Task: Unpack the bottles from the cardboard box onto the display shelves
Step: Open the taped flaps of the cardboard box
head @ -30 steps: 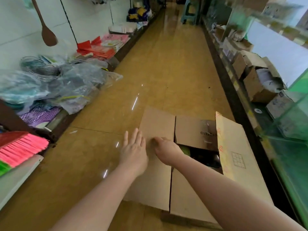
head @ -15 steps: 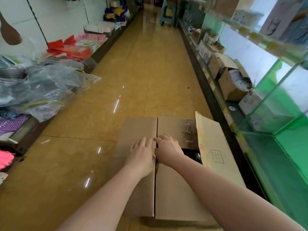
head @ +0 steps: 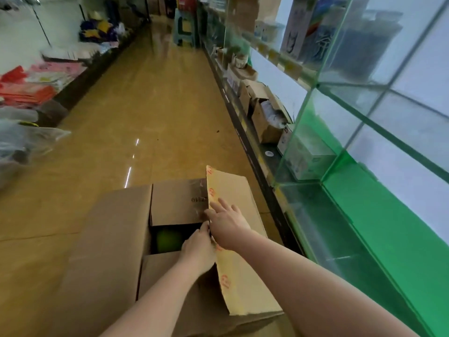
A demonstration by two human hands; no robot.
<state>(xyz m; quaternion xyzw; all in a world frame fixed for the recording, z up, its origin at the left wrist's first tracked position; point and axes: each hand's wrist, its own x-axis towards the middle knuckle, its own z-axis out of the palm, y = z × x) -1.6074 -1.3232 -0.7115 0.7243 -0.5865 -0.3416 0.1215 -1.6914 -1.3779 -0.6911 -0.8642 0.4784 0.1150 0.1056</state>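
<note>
Both hands (head: 213, 237) on raised flap (head: 237, 239)

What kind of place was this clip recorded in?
Most likely a small shop aisle: glass display shelves with boxed goods run along the right, low racks of packaged wares line the left, and a cardboard box is being opened on the floor.

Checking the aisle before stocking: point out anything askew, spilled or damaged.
Nothing looks spilled or damaged. The cardboard box sits on the floor with its flaps half open, both hands at the right flap. A small dark speck lies on the floor.
</note>
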